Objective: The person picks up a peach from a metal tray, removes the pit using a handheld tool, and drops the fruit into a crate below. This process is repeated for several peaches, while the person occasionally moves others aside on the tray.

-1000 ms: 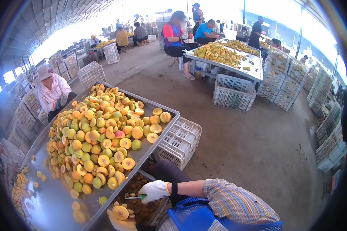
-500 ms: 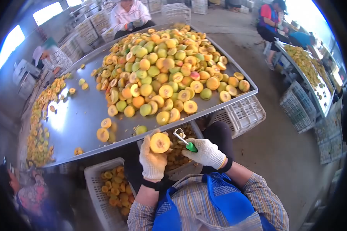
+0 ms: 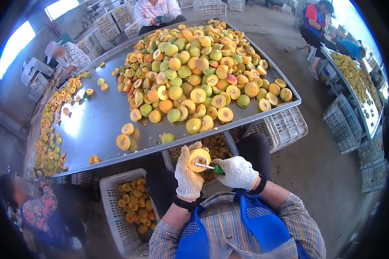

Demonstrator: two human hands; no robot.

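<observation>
My left hand (image 3: 188,178), in a white knit glove, is closed around a halved yellow peach (image 3: 195,154), its cut face turned up. My right hand (image 3: 239,173), gloved too, grips the green handle of a pitting tool (image 3: 219,169). The tool's metal shaft lies across the cut face and its tip is at the pit hollow, so the loop end is hard to see. Just beyond my hands, a heap of whole and halved peaches (image 3: 183,88) covers much of the metal table (image 3: 101,136). Below my hands stands a crate with peach pieces (image 3: 222,152).
A white crate (image 3: 110,203) of peach halves stands on the floor left of my legs. Another white crate (image 3: 285,129) sits under the table's right corner. People work around the table, and a second fruit-covered table (image 3: 348,71) is at right.
The tool has moved left from beside the peach half into its cut face, and my hands have come together. The whole view has shifted slightly.
</observation>
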